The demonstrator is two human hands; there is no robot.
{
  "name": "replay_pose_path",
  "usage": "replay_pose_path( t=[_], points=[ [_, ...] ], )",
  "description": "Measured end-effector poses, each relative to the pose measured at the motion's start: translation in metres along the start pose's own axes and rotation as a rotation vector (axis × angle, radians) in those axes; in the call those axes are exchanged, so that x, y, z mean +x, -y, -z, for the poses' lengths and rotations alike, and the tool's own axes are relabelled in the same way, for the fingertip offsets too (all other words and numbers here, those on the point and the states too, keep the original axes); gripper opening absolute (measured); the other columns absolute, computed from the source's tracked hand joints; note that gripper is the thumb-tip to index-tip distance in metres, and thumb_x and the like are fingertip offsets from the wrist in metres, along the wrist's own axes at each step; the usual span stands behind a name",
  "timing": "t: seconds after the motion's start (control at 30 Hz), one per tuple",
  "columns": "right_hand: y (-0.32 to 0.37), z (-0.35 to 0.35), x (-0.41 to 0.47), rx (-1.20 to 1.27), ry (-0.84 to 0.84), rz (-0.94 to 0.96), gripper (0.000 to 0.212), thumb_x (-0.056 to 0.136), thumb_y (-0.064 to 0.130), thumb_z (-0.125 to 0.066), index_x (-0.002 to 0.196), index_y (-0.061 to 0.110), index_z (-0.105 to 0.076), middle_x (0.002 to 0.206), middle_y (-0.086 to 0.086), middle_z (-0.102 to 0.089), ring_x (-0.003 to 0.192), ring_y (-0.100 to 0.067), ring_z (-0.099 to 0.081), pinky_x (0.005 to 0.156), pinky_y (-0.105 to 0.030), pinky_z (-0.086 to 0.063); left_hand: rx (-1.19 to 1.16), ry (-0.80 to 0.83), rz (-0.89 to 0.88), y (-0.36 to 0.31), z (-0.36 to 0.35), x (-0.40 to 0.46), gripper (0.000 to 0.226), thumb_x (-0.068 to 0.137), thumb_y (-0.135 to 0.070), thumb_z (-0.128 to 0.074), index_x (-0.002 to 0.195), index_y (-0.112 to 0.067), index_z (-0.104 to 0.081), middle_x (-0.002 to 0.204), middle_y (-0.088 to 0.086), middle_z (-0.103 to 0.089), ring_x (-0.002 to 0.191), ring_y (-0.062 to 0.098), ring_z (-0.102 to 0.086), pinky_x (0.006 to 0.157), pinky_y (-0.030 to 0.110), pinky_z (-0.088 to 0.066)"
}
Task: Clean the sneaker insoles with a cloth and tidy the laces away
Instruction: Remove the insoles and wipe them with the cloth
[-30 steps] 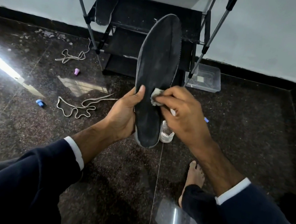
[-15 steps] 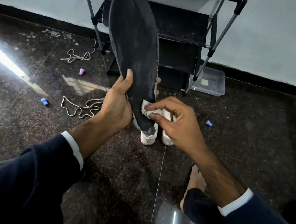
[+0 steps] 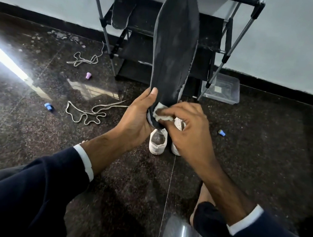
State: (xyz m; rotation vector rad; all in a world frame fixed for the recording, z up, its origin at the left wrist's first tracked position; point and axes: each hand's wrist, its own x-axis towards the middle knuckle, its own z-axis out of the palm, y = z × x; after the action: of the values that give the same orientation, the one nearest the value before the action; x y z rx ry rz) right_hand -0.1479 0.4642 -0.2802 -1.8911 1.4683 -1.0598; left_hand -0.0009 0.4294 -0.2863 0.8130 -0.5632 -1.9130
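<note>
Swinging back to upright since half a second ago, insole now standing toe-up before the rack.
Left hand is gripping the insole's heel end; right hand is pinching the cloth against that heel. Sneakers are sitting on the floor just below; two laces are lying loose to the left; second insole is leaning on the rack.

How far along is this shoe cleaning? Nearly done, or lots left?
About midway, I'd guess. Done: both laces are out of the white sneakers, and one insole rests on the rack; whether it is cleaned I cannot tell. In hand: the left hand holds the second insole while the right hand rubs its heel with the cloth. Left: the near lace and far lace lie loose on the floor.
</note>
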Motion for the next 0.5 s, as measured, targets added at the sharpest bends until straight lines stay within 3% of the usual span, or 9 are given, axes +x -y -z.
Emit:
replay_pose_path(
  t=[0.1,0.23,0.37,0.5],
  points=[
    [0.0,-0.001,-0.001,-0.192,0.002,0.092,0.018,0.085,0.023,-0.077,0.101,0.031,-0.078,0.1,0.023,-0.066,0.11,-0.011,-0.05,0.096,-0.049,-0.039,0.035,-0.001,-0.018,0.001,0.001,-0.001,0.041,0.11,-0.021,-0.037,0.147,-0.006,-0.045,0.14,0.024,-0.058,0.13,0.036,-0.058,0.106,0.042,-0.051],
    [-0.001,0.01,0.004,-0.455,-0.087,0.203,0.019,0.085,0.03,-0.077,0.103,0.036,-0.077,0.103,0.02,-0.069,0.111,-0.014,-0.051,0.092,-0.036,-0.022,0.079,-0.016,-0.047,0.006,-0.001,-0.001,0.037,0.109,-0.013,-0.035,0.143,-0.006,-0.048,0.132,0.017,-0.065,0.114,0.028,-0.066,0.093,0.038,-0.058],
    [-0.015,0.034,0.016,-0.414,-0.208,0.077,0.019,0.085,0.024,-0.077,0.102,0.032,-0.078,0.102,0.017,-0.07,0.103,-0.015,-0.049,0.082,-0.032,-0.018,0.148,0.017,-0.033,0.01,-0.001,-0.002,0.038,0.109,-0.013,-0.036,0.146,-0.011,-0.046,0.143,0.018,-0.057,0.124,0.038,-0.06,0.085,0.053,-0.06],
    [-0.008,0.025,0.008,-0.382,-0.003,0.207,0.022,0.083,0.019,-0.077,0.104,0.026,-0.078,0.102,0.012,-0.069,0.101,-0.018,-0.05,0.083,-0.038,-0.028,0.182,0.015,-0.056,0.006,0.0,-0.001,0.037,0.108,-0.013,-0.037,0.143,-0.006,-0.048,0.132,0.017,-0.063,0.109,0.026,-0.066,0.085,0.039,-0.06]
  ],
)
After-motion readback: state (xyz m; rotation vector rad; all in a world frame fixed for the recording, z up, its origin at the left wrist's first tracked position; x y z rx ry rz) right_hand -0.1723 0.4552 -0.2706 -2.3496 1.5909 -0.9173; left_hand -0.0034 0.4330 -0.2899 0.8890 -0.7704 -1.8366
